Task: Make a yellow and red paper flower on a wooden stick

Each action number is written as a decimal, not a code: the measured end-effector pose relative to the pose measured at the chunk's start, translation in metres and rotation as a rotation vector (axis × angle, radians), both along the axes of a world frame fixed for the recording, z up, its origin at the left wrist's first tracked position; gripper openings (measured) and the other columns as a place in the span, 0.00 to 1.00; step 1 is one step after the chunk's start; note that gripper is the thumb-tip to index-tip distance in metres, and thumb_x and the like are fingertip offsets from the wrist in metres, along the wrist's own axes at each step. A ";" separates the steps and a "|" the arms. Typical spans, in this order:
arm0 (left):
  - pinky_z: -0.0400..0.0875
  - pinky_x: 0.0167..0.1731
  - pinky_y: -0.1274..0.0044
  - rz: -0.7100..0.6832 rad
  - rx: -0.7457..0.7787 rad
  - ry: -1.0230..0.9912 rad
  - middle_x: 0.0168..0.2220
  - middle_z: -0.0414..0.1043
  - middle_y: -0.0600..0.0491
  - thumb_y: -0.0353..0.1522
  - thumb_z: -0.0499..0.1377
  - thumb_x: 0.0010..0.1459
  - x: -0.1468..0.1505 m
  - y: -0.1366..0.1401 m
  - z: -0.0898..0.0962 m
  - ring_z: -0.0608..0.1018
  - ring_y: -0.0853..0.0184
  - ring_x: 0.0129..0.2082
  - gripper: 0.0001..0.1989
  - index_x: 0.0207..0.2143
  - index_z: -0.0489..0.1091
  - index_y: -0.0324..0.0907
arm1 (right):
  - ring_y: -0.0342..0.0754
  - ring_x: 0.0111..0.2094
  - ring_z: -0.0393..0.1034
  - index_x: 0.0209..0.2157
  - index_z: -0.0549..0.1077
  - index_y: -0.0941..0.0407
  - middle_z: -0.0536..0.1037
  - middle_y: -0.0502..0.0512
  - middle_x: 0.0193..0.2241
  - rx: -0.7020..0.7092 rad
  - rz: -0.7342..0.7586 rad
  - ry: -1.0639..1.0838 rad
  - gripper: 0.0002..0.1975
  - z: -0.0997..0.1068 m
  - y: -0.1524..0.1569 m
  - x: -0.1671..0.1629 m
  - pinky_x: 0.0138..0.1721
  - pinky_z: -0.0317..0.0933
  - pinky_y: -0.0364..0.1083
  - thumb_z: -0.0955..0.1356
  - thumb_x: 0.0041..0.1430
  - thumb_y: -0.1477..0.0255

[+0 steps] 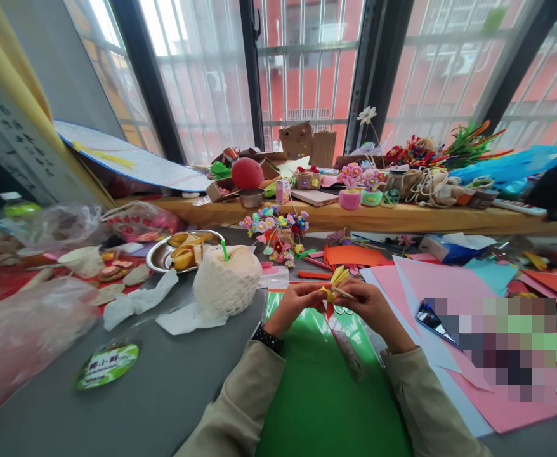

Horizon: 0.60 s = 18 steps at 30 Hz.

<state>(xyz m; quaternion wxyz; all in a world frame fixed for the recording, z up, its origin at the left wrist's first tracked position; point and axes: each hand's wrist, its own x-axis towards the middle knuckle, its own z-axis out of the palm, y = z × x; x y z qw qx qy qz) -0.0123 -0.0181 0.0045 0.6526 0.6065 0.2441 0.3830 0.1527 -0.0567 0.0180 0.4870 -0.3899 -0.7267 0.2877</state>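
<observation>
Over the glossy green mat [326,406] on the tabletop [164,393], both hands meet at the fingertips. The left hand [300,303] pinches a small yellow petal-like piece [328,293], probably paper; the right hand [368,304] pinches a slim pale stick [344,294] against it. Such a close two-sided grip likely keeps so slight a thing steady, and the smooth mat seems to serve as a work surface. Flat pink sheets [507,406] overlap at the right, perhaps kept within reach. Leftward sits a rounded coconut [226,285] in stretchy white foam netting, its green straw [224,250] upright, beside a shiny metal dish [157,255] bearing curled yellow peels [183,257].
</observation>
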 end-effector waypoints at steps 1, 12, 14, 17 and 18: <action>0.65 0.25 0.79 0.002 -0.006 -0.005 0.26 0.70 0.50 0.34 0.57 0.45 0.000 0.000 0.000 0.70 0.73 0.21 0.17 0.38 0.68 0.34 | 0.43 0.28 0.64 0.23 0.69 0.57 0.69 0.51 0.25 0.001 -0.009 0.006 0.05 0.000 0.000 0.000 0.30 0.57 0.43 0.66 0.45 0.70; 0.65 0.25 0.79 0.030 -0.003 0.044 0.23 0.70 0.51 0.33 0.58 0.43 0.001 0.002 0.002 0.71 0.72 0.21 0.15 0.34 0.70 0.33 | 0.43 0.31 0.65 0.26 0.71 0.56 0.70 0.52 0.28 0.042 -0.037 -0.103 0.06 -0.003 0.002 0.001 0.32 0.58 0.42 0.64 0.49 0.69; 0.66 0.26 0.78 0.026 -0.010 -0.003 0.28 0.71 0.50 0.32 0.59 0.42 0.002 0.003 0.002 0.71 0.72 0.23 0.18 0.38 0.67 0.35 | 0.43 0.31 0.64 0.27 0.72 0.56 0.70 0.52 0.28 0.070 -0.082 -0.137 0.06 -0.003 0.002 0.001 0.32 0.58 0.42 0.64 0.49 0.69; 0.66 0.27 0.77 0.032 -0.018 -0.090 0.31 0.70 0.51 0.30 0.59 0.42 0.003 0.004 0.001 0.72 0.70 0.26 0.20 0.41 0.62 0.38 | 0.42 0.27 0.63 0.28 0.71 0.56 0.70 0.52 0.27 0.073 -0.140 -0.207 0.07 -0.002 0.001 0.002 0.26 0.57 0.40 0.65 0.48 0.68; 0.66 0.27 0.78 0.041 -0.011 -0.102 0.31 0.70 0.51 0.30 0.59 0.42 0.003 0.004 0.001 0.72 0.70 0.26 0.19 0.40 0.62 0.38 | 0.41 0.25 0.62 0.29 0.71 0.56 0.69 0.52 0.27 0.063 -0.151 -0.219 0.08 -0.001 0.000 0.002 0.24 0.56 0.40 0.65 0.47 0.67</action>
